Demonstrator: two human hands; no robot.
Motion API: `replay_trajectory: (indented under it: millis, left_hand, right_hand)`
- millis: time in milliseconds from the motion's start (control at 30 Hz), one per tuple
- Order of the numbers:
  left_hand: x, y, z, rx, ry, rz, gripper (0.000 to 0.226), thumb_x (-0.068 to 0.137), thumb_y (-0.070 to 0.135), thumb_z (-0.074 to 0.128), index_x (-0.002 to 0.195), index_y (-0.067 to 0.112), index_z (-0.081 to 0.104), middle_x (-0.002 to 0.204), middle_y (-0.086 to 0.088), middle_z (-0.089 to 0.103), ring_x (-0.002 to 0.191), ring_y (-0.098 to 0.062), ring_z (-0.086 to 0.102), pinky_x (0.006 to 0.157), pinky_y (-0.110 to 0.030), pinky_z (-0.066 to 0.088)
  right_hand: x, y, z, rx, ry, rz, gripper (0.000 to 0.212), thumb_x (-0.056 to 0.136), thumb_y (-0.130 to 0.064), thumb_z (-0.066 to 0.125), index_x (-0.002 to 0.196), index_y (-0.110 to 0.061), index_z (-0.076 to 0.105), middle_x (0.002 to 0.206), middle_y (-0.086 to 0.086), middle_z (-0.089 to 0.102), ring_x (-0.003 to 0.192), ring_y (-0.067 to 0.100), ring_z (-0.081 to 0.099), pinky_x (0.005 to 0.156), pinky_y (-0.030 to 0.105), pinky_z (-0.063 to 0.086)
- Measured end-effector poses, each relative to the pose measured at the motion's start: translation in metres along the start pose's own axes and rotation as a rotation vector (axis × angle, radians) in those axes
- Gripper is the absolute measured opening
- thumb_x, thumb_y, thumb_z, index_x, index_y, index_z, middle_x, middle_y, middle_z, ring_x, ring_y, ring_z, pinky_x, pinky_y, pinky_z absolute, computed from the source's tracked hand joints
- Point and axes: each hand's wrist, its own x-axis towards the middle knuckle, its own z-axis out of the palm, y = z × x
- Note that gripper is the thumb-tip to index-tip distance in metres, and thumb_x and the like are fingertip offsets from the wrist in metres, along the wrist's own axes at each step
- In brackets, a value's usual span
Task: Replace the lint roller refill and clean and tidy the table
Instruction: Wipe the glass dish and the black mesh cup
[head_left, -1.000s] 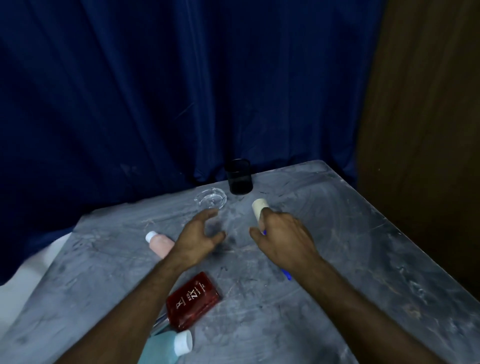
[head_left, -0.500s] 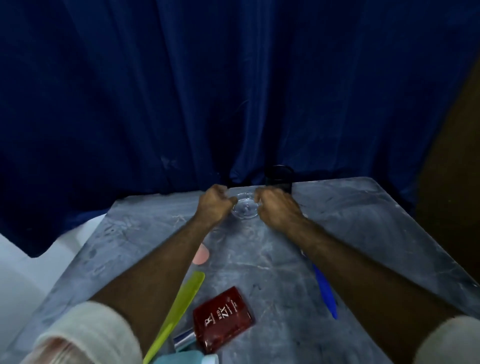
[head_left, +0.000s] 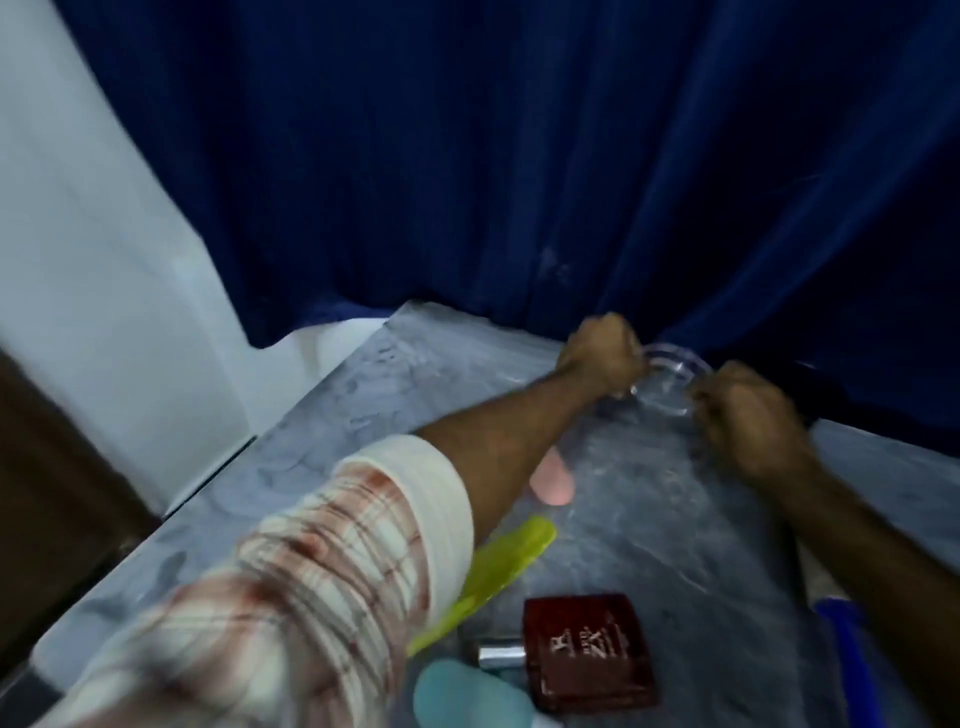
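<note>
I grip the clear dish at one o'clock, left hand and right hand clamped on its rim; tidying, likely lifting next.

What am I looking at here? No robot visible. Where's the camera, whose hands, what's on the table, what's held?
There is no machine: a person works with bare hands, and the single wide-angle camera sits on their head, looking forward and down. So the arms enter from the bottom of the picture.

The left hand and right hand are closed on opposite edges of a clear glass dish at the far side of the grey table, next to a blue curtain. Blur hides how firm each grip is.

Lying nearer: a pink bottle, a yellow-green comb, a dark red perfume bottle, a pale teal bottle, and the blue handle of a tool partly hidden under the right arm.
</note>
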Motion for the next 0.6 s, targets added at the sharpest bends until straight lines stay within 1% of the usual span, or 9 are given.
replay_trajectory:
  millis: [67,100,167,200,267,367,400,500,600]
  left_hand:
    - [-0.006,0.002,-0.046,-0.016,0.080,0.043,0.025,0.085,0.037,0.081,0.096,0.014,0.083,0.093,-0.011,0.082,0.091,-0.022,0.079,0.083,-0.036,0.064]
    - [-0.010,-0.001,-0.070,-0.039,0.107,0.050,0.018,0.084,0.034,0.081,0.090,0.017,0.082,0.083,-0.007,0.082,0.081,-0.020,0.080,0.077,-0.035,0.066]
    - [-0.020,-0.015,-0.116,-0.081,0.130,0.033,0.005,0.085,0.022,0.078,0.081,0.020,0.080,0.069,-0.001,0.078,0.066,-0.017,0.079,0.063,-0.034,0.067]
    - [-0.027,-0.028,-0.136,-0.073,0.148,0.018,0.006,0.085,0.020,0.077,0.080,0.020,0.080,0.070,-0.001,0.078,0.066,-0.017,0.079,0.061,-0.031,0.066]
    - [-0.045,-0.060,-0.165,-0.029,0.182,-0.018,0.005,0.087,0.020,0.078,0.084,0.018,0.082,0.077,-0.003,0.080,0.069,-0.017,0.078,0.064,-0.027,0.064]
    - [-0.078,-0.116,-0.175,-0.095,0.177,-0.167,0.002,0.088,0.014,0.080,0.087,0.014,0.082,0.085,-0.014,0.081,0.069,-0.023,0.076,0.053,-0.026,0.062]
    - [-0.089,-0.134,-0.174,-0.117,0.176,-0.222,0.003,0.088,0.010,0.080,0.090,0.010,0.082,0.087,-0.017,0.081,0.068,-0.025,0.075,0.053,-0.027,0.062]
    - [-0.114,-0.178,-0.169,-0.169,0.187,-0.342,0.007,0.087,0.002,0.079,0.092,0.005,0.082,0.089,-0.017,0.081,0.070,-0.028,0.077,0.062,-0.033,0.067]
    - [-0.132,-0.207,-0.166,-0.269,0.212,-0.409,0.006,0.085,0.001,0.080,0.091,0.003,0.082,0.088,-0.019,0.081,0.062,-0.023,0.077,0.056,-0.030,0.065]
  right_hand:
    - [0.009,-0.017,-0.013,0.079,0.152,-0.122,0.008,0.091,-0.010,0.066,0.088,-0.015,0.072,0.088,0.009,0.059,0.085,0.032,0.060,0.078,0.039,0.049]
    - [0.015,-0.030,-0.017,0.128,0.213,-0.184,0.008,0.090,-0.010,0.068,0.090,-0.015,0.073,0.085,0.006,0.057,0.084,0.028,0.059,0.078,0.037,0.047]
    - [0.026,-0.062,-0.021,0.229,0.276,-0.296,0.010,0.088,-0.009,0.072,0.095,-0.015,0.075,0.085,0.003,0.058,0.083,0.022,0.058,0.079,0.033,0.044]
    - [0.031,-0.081,-0.018,0.269,0.275,-0.332,0.010,0.088,-0.010,0.072,0.096,-0.015,0.076,0.087,0.004,0.059,0.084,0.021,0.058,0.081,0.033,0.045]
    - [0.036,-0.119,-0.005,0.303,0.219,-0.364,0.010,0.090,-0.013,0.070,0.097,-0.015,0.076,0.091,0.008,0.061,0.088,0.025,0.061,0.083,0.037,0.048]
    - [0.032,-0.169,0.026,0.310,0.080,-0.398,0.015,0.091,-0.013,0.066,0.100,-0.015,0.077,0.100,0.010,0.064,0.100,0.029,0.063,0.089,0.037,0.049]
    - [0.028,-0.183,0.037,0.298,0.028,-0.412,0.017,0.091,-0.014,0.064,0.102,-0.017,0.077,0.104,0.008,0.066,0.104,0.028,0.063,0.091,0.036,0.049]
    - [0.016,-0.216,0.062,0.176,-0.074,-0.470,0.021,0.090,-0.020,0.060,0.103,-0.024,0.076,0.112,0.003,0.066,0.114,0.026,0.060,0.093,0.037,0.051]
    - [0.009,-0.234,0.074,0.130,-0.114,-0.492,0.020,0.088,-0.022,0.061,0.102,-0.027,0.075,0.113,-0.002,0.067,0.116,0.023,0.056,0.092,0.035,0.048]
